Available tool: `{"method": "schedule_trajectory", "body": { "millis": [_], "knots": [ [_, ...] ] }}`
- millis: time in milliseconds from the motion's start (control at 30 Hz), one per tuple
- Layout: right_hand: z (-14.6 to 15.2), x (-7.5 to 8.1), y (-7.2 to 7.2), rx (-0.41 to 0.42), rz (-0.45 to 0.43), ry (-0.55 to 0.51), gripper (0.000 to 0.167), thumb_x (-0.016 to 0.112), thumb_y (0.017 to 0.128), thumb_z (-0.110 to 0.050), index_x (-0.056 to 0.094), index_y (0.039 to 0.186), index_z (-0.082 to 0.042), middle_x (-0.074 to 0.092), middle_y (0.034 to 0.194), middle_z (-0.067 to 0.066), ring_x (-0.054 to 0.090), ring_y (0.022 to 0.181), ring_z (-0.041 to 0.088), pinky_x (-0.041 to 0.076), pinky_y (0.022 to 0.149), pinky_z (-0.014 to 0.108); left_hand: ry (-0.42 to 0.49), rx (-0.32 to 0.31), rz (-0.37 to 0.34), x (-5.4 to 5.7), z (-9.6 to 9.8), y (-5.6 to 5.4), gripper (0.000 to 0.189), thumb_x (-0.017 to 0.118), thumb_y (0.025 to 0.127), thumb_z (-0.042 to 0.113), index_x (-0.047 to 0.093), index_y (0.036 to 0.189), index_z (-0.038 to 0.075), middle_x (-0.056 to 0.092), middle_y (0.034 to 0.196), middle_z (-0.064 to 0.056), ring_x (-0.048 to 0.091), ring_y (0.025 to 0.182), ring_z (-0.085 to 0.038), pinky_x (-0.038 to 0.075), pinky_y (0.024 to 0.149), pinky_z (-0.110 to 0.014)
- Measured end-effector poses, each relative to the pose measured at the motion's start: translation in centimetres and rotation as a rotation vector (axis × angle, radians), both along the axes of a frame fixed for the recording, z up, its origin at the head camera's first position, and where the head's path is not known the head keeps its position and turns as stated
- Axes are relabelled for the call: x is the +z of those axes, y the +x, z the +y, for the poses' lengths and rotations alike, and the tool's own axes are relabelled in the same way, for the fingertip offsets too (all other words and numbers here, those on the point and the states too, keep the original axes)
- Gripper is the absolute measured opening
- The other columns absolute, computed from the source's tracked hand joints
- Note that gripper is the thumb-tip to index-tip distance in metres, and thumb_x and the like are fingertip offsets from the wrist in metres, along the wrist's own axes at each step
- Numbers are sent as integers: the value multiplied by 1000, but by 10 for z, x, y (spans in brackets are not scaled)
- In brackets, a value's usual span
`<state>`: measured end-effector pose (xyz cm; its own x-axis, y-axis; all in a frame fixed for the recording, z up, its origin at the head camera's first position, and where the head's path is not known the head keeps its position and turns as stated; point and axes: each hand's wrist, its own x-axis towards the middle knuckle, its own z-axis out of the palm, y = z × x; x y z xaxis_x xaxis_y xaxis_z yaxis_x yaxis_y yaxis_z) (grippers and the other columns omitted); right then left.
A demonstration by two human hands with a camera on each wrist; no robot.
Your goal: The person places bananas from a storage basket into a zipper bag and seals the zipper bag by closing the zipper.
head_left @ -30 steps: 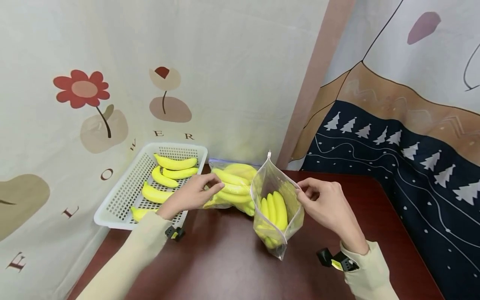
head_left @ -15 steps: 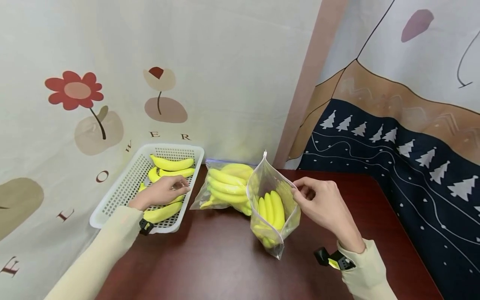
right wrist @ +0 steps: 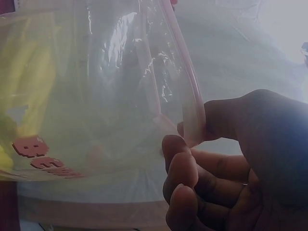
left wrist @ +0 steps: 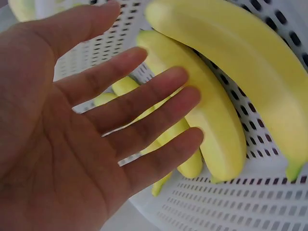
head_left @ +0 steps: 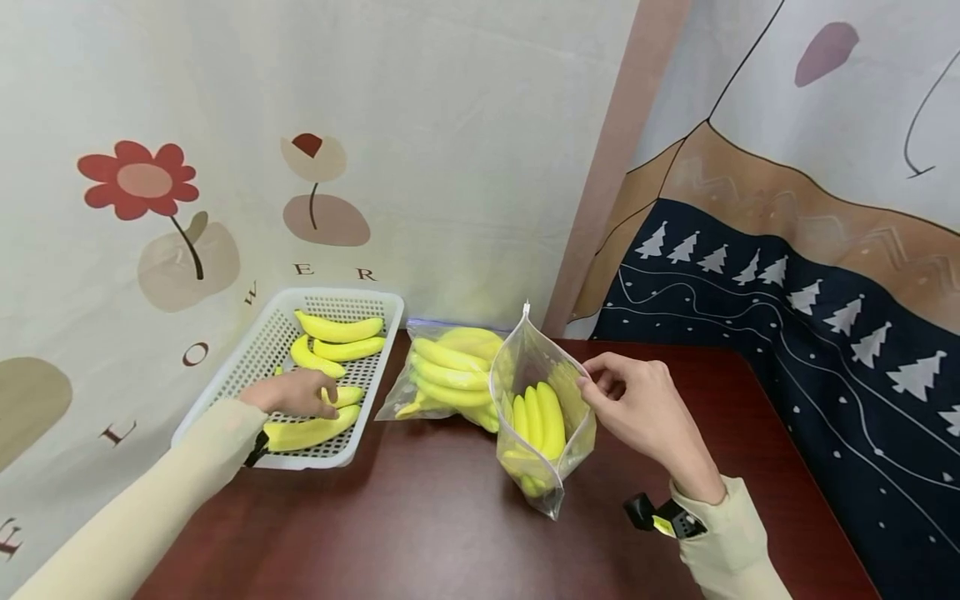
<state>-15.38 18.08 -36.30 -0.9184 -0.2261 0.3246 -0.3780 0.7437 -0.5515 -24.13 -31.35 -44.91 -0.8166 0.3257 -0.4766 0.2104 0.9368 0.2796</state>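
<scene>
My left hand (head_left: pixel 296 393) hovers over the near half of a white perforated basket (head_left: pixel 225 377). Its fingers are spread in the left wrist view, close to a banana (left wrist: pixel 202 106), and nothing lies in the palm. Another banana (head_left: pixel 311 432) lies nearest the basket's front edge. My right hand (head_left: pixel 637 408) pinches the rim of a clear zip bag (head_left: pixel 573 433) between thumb and fingers. The bag stands with its mouth spread wide, and several bananas (head_left: pixel 542 421) are inside it. Its pink zip edge (right wrist: pixel 185 62) shows in the right wrist view.
A second zip bag (head_left: pixel 401 400) full of bananas leans beside the first, near the back curtain (head_left: pixel 450 167). More bananas (head_left: pixel 341 329) lie at the basket's far end. A dark red table (head_left: pixel 420 517) carries everything, and a navy tree-print curtain (head_left: pixel 750 317) hangs at the right.
My left hand has moved left, from beside the zip bags to over the basket. My right hand keeps its pinch on the bag's rim. The view has shifted slightly.
</scene>
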Motion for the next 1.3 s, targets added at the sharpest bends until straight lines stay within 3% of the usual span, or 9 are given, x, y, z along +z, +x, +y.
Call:
{"method": "schedule_trajectory", "body": {
  "millis": [133, 300, 533, 800, 1033, 1300],
  "knots": [
    [0, 0, 0, 0, -12, -2, 8, 71, 94, -20, 76, 99, -17, 63, 69, -7, 57, 62, 11, 49, 55, 23, -111, 1, -66, -4, -2, -3, 43, 78, 89, 35, 69, 120, 6, 66, 127, -17, 64, 107, -28, 57, 86, -48],
    [-1, 0, -1, 3, -26, -10, 8, 71, 94, -19, 76, 100, -17, 63, 68, -7, 57, 61, 12, 49, 54, 23, -192, -11, -97, -9, -2, -5, 46, 83, 84, 30, 69, 120, 6, 65, 129, -17, 63, 113, -33, 57, 88, -49],
    [0, -1, 0, 1, -35, -16, 9, 71, 94, -20, 76, 100, -17, 63, 68, -7, 57, 62, 12, 49, 54, 23, -247, -8, -128, -11, 1, -7, 42, 84, 84, 24, 68, 117, 5, 65, 122, -15, 62, 105, -28, 56, 87, -46],
    [0, 0, 0, 4, -39, -21, 9, 71, 94, -20, 76, 101, -16, 63, 68, -7, 57, 61, 12, 50, 54, 23, -229, 2, -144, -14, 1, -7, 42, 85, 84, 20, 68, 120, 3, 64, 126, -18, 63, 110, -32, 59, 86, -47],
    [0, 0, 0, 1, -39, -17, 9, 71, 94, -21, 76, 101, -16, 63, 68, -7, 57, 61, 12, 49, 53, 23, -123, 18, -170, -13, -5, -3, 35, 84, 85, 18, 67, 113, 5, 63, 121, -18, 65, 88, -25, 62, 73, -41],
    [3, 0, 0, -5, -37, -18, 9, 71, 94, -21, 76, 101, -16, 63, 68, -6, 57, 61, 12, 48, 53, 23, -63, 52, -172, -4, -12, -5, 45, 83, 86, 22, 64, 123, 3, 62, 124, -20, 64, 86, -23, 61, 72, -39]
  ]
}}
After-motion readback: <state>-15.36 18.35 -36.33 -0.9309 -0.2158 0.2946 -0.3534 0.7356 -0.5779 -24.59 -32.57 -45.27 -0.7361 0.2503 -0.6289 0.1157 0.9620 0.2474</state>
